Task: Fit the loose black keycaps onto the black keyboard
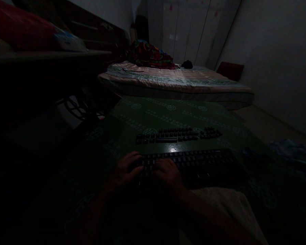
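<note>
The room is very dark. A black keyboard [204,163] lies on a green patterned cloth [168,115] in front of me. My left hand [123,172] rests on the keyboard's left end with its fingers curled over the keys. My right hand [168,175] sits beside it on the same end, fingers bent down onto the keys. Just beyond the keyboard, several loose black keycaps [177,135] are laid out in rows on the cloth. What the fingers pinch, if anything, is hidden in the dark.
A mattress [178,83] with striped bedding lies beyond the cloth, with a red patterned bundle [150,54] and a small dark object [187,64] on it. A white wardrobe [191,30] stands behind. A dark shelf [51,54] is at left; a pale cloth [219,204] covers my lap.
</note>
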